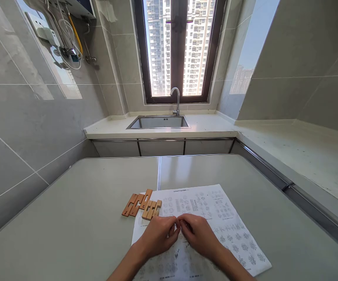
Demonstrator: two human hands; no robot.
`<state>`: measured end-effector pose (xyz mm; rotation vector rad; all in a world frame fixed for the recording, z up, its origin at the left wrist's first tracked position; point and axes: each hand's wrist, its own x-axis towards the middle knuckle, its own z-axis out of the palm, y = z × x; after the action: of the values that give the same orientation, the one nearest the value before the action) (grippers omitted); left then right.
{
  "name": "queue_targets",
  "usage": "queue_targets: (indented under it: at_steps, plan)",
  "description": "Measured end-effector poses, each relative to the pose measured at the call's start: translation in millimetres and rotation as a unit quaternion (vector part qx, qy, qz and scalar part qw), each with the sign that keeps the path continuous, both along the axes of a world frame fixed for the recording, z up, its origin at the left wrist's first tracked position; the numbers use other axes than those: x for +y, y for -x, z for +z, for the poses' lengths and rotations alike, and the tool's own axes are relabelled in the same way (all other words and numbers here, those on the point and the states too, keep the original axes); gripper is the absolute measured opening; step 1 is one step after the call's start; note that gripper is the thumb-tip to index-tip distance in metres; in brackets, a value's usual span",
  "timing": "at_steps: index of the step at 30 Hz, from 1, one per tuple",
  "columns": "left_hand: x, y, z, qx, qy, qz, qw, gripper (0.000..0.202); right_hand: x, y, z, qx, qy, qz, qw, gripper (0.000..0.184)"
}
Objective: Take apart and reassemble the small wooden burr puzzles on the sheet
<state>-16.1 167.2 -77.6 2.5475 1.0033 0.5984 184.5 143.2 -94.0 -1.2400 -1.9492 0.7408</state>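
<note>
My left hand and my right hand meet fingertip to fingertip over a printed instruction sheet. Both have curled, pinching fingers; whatever may be between them is hidden or too small to make out. Just beyond my left hand lie several flat notched wooden puzzle pieces. The reddish-brown pieces form a slanted row, partly on the bare table, and the lighter tan pieces lie against them on the sheet's upper left corner. Small diagrams and lines of print cover the sheet, and my hands and forearms hide part of it.
The sheet lies on a pale table with a seam down its far half. Beyond stands a counter with a sink and faucet under a window. Another counter runs along the right; a tiled wall borders the left.
</note>
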Motion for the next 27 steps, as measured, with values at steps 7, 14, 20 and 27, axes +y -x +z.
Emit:
queue_targets:
  at_steps: [7,14,20,27]
  plan:
    - [0.6,-0.3,-1.7,0.007,-0.009,0.0,1.0,0.02,-0.3,-0.6,-2.1,-0.001,-0.003,0.002,1.0,0.026]
    - [0.4,-0.6,1.7,-0.001,-0.005,-0.005,1.0,0.021,0.4,0.0,-1.7,-0.006,-0.004,0.001,1.0,0.027]
    - [0.2,-0.6,0.9,-0.001,-0.005,-0.002,1.0,0.019,-1.1,0.0,0.6,-0.001,-0.002,0.004,1.0,0.027]
    - [0.9,-0.2,-1.1,-0.006,-0.01,-0.007,1.0,0.018,-0.4,-0.3,0.6,0.003,-0.003,0.005,1.0,0.026]
